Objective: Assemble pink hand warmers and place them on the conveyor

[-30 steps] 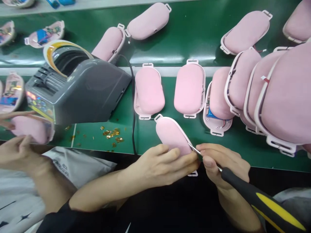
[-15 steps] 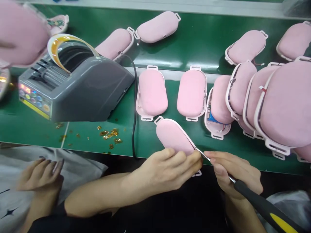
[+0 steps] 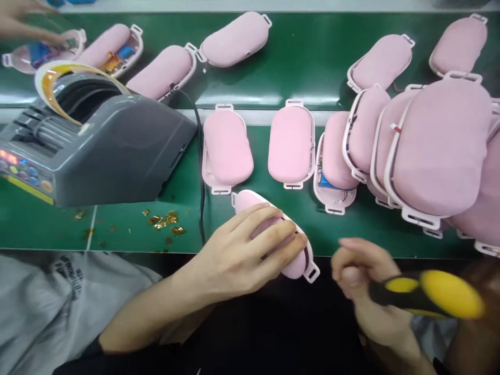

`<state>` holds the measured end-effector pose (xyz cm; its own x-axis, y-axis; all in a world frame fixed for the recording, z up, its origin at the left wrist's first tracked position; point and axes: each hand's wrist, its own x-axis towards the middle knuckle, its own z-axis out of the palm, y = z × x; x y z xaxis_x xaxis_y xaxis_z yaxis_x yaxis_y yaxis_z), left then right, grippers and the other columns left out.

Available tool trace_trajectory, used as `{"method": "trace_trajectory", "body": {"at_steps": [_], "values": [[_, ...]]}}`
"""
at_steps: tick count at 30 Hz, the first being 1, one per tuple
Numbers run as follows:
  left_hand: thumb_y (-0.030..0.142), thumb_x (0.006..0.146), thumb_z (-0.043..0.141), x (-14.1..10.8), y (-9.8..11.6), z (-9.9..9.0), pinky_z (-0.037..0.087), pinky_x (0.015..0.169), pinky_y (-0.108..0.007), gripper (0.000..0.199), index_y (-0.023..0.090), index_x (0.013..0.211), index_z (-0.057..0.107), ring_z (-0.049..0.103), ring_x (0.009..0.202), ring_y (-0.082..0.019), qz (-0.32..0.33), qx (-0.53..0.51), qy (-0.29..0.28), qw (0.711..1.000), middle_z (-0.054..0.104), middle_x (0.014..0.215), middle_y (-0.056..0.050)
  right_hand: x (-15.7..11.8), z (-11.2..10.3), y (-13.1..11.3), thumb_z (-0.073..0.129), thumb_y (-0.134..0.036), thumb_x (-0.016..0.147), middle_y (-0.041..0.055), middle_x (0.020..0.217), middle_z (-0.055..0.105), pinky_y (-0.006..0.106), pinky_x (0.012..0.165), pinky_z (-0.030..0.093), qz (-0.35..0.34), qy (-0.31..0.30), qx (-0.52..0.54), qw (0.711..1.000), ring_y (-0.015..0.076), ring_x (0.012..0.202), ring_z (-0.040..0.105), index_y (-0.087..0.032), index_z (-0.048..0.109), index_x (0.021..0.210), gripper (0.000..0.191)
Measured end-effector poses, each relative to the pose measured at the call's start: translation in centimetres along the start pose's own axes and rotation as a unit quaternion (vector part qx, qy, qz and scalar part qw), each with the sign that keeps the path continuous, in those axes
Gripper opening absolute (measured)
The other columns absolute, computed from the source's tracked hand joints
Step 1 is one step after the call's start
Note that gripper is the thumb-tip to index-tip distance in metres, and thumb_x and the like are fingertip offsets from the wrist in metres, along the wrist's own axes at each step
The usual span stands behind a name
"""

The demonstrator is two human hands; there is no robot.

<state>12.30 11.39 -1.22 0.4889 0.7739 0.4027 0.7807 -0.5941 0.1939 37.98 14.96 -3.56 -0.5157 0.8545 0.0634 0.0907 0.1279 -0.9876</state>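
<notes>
A pink padded oval case [image 3: 295,266] with white end loops lies tilted at the bench's front edge. My left hand [image 3: 246,247] is wrapped over it, fingertips on its rim, where a dark gap shows along the seam. To the right, apart from the case, my right hand [image 3: 367,281] is closed around a screwdriver [image 3: 402,291] with a black and yellow handle. That hand is blurred, and the screwdriver's shaft is hidden. Two similar cases, a left one [image 3: 228,148] and a right one [image 3: 291,146], lie just beyond.
Overlapping pink cases [image 3: 437,151] are piled at the right. A grey tape dispenser [image 3: 117,151] stands at left, its black cable [image 3: 200,177] running down the bench [image 3: 234,229]. Gold scraps [image 3: 166,220] lie near it. Another person's hand [image 3: 31,28] reaches in at upper left.
The screwdriver has come away from the case's seam and swung, its handle end now pointing right. My left hand has spread over the case, whose gap is wider. The view has shifted.
</notes>
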Motion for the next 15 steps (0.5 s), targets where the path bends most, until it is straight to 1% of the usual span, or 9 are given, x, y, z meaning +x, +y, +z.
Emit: {"method": "trace_trajectory", "body": {"at_steps": [1, 2, 3, 5, 6, 8, 11, 13, 15], "values": [[0.020, 0.098, 0.069, 0.2, 0.2, -0.1, 0.063, 0.100, -0.045, 0.024, 0.014, 0.122, 0.069, 0.067, 0.112, -0.028, 0.001, 0.000, 0.005, 1.000, 0.073, 0.113, -0.008, 0.1, 0.5, -0.1, 0.065, -0.035, 0.106, -0.0016, 0.085, 0.072, 0.022, 0.056, 0.057, 0.021, -0.038, -0.004, 0.999, 0.0123, 0.063, 0.066, -0.032, 0.059, 0.145, 0.040], [0.020, 0.098, 0.069, 0.3, 0.4, -0.1, 0.064, 0.099, -0.045, 0.024, 0.014, 0.121, 0.069, 0.068, 0.111, -0.028, 0.003, 0.003, 0.010, 1.000, 0.072, 0.113, -0.009, 0.3, 1.0, -0.1, 0.067, -0.041, 0.104, 0.0010, 0.093, 0.076, 0.023, 0.060, 0.060, 0.032, -0.065, -0.014, 0.997, 0.0143, 0.069, 0.071, -0.031, 0.059, 0.147, 0.044], [0.020, 0.098, 0.069, 0.5, 0.5, 0.0, 0.065, 0.099, -0.046, 0.023, 0.014, 0.121, 0.069, 0.068, 0.111, -0.029, 0.003, 0.005, 0.013, 1.000, 0.072, 0.113, -0.009, 0.5, 1.4, 0.0, 0.069, -0.043, 0.103, 0.0042, 0.103, 0.079, 0.026, 0.069, 0.065, 0.032, -0.079, -0.025, 0.996, 0.0180, 0.080, 0.077, -0.029, 0.059, 0.148, 0.048], [0.021, 0.098, 0.066, 0.5, 0.6, 0.4, 0.066, 0.097, -0.047, 0.023, 0.013, 0.120, 0.068, 0.068, 0.112, -0.031, 0.001, -0.001, 0.011, 1.000, 0.070, 0.112, -0.011, 0.9, 1.9, 0.4, 0.068, -0.041, 0.104, 0.0083, 0.121, 0.080, 0.032, 0.087, 0.068, 0.018, -0.073, -0.042, 0.996, 0.0238, 0.100, 0.080, -0.026, 0.061, 0.148, 0.047], [0.021, 0.098, 0.066, 0.5, 0.5, 0.5, 0.067, 0.096, -0.047, 0.023, 0.013, 0.120, 0.067, 0.068, 0.114, -0.031, 0.002, -0.009, 0.007, 1.000, 0.070, 0.112, -0.012, 1.1, 1.9, 0.7, 0.066, -0.039, 0.105, 0.0091, 0.126, 0.079, 0.034, 0.091, 0.068, 0.006, -0.067, -0.045, 0.997, 0.0248, 0.106, 0.080, -0.025, 0.062, 0.148, 0.045], [0.022, 0.097, 0.065, 0.4, 0.1, 0.9, 0.068, 0.095, -0.049, 0.027, 0.012, 0.122, 0.064, 0.069, 0.115, -0.033, 0.006, -0.028, -0.004, 1.000, 0.069, 0.112, -0.014, 1.3, 1.8, 1.1, 0.064, -0.035, 0.106, 0.0099, 0.128, 0.079, 0.034, 0.092, 0.067, -0.026, -0.069, -0.043, 0.996, 0.0250, 0.108, 0.080, -0.023, 0.063, 0.147, 0.043], [0.027, 0.092, 0.068, 0.4, -0.7, 1.2, 0.068, 0.093, -0.052, 0.039, 0.009, 0.127, 0.061, 0.069, 0.115, -0.036, 0.015, -0.057, -0.026, 0.998, 0.068, 0.112, -0.017, 1.5, 1.4, 1.7, 0.063, -0.031, 0.106, 0.0072, 0.112, 0.081, 0.030, 0.083, 0.067, -0.043, -0.061, -0.021, 0.997, 0.0211, 0.092, 0.080, -0.021, 0.067, 0.139, 0.035], [0.029, 0.089, 0.070, 0.5, -1.1, 1.3, 0.068, 0.091, -0.053, 0.049, 0.010, 0.132, 0.058, 0.071, 0.114, -0.037, 0.012, -0.077, -0.038, 0.996, 0.068, 0.115, -0.019, 1.7, 1.4, 1.9, 0.062, -0.027, 0.105, 0.0025, 0.093, 0.078, 0.027, 0.075, 0.064, -0.034, -0.046, 0.002, 0.998, 0.0169, 0.077, 0.076, -0.021, 0.072, 0.123, 0.022], [0.030, 0.085, 0.070, 0.7, -1.5, 1.5, 0.069, 0.084, -0.051, 0.058, 0.014, 0.138, 0.055, 0.072, 0.111, -0.036, 0.001, -0.099, -0.046, 0.994, 0.068, 0.117, -0.020, 2.2, 1.6, 2.0, 0.064, -0.030, 0.105, -0.0015, 0.077, 0.069, 0.024, 0.069, 0.060, -0.024, -0.031, 0.024, 0.999, 0.0134, 0.066, 0.067, -0.021, 0.073, 0.105, 0.013]]}}
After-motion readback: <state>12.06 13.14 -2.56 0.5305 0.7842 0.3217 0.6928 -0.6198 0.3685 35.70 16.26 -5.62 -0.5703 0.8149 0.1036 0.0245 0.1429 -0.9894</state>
